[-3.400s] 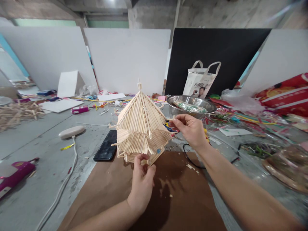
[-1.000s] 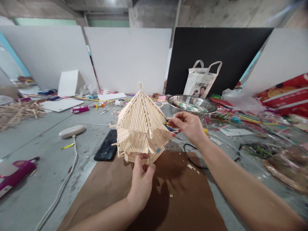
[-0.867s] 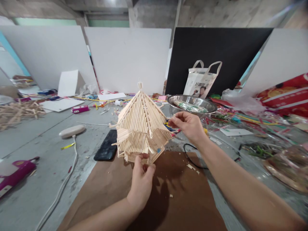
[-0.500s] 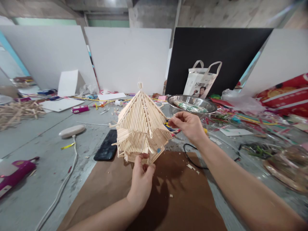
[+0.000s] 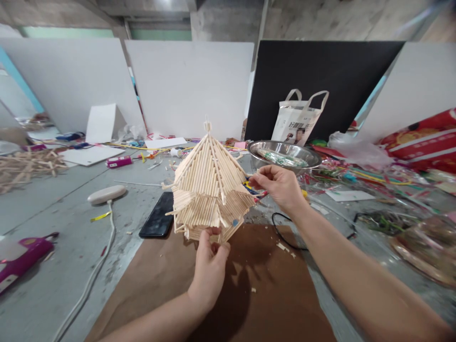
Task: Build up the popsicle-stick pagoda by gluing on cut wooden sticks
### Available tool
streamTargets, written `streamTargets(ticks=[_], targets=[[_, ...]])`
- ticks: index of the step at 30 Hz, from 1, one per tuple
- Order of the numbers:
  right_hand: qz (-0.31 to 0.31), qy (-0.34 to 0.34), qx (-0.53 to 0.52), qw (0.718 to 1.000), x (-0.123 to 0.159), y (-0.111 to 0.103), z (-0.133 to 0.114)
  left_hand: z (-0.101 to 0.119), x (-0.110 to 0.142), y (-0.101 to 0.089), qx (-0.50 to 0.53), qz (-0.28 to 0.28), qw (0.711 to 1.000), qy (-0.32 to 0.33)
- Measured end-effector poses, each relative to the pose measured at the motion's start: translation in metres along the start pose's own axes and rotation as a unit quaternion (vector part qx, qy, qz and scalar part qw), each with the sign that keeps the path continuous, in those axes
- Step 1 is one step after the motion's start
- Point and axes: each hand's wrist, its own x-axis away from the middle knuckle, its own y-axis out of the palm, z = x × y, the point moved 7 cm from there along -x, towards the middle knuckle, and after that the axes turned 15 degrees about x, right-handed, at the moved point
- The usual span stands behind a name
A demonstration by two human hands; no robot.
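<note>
A model pagoda (image 5: 203, 190) built from thin wooden sticks, with two tiers of sloping roof and a small spire, is held up above a brown sheet (image 5: 278, 270). My left hand (image 5: 210, 266) pinches its lower front edge between thumb and fingers. At the upper roof's right corner, my right hand (image 5: 276, 185) has its fingertips pressed together at a projecting stick end. Those fingers hide whatever small piece lies between them. A blue spot shows on the lower right of the model.
Left of the model lies a black phone (image 5: 156, 216). A white power strip (image 5: 107, 194) and a purple glue gun (image 5: 24, 256) are farther left. Behind my right hand stands a metal bowl (image 5: 285, 154) with wrapped items. Scraps and a black cable (image 5: 281, 232) lie rightward.
</note>
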Motion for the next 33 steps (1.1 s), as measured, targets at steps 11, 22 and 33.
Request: streamTargets(ticks=[11,22,33], targets=[[-0.003,0.004,-0.006,1.000,-0.0004,0.0005,0.0020,-0.0007,0.0002,0.0004,-0.001,-0.002,1.000,-0.005],[-0.005,0.006,-0.007,1.000,-0.0004,0.0007,0.0019,-0.0014,-0.0002,-0.0001,-0.012,-0.002,1.000,0.003],[-0.005,-0.009,0.023,1.000,-0.0004,-0.0008,-0.0008,-0.0004,0.0003,0.0006,-0.010,-0.005,1.000,-0.005]])
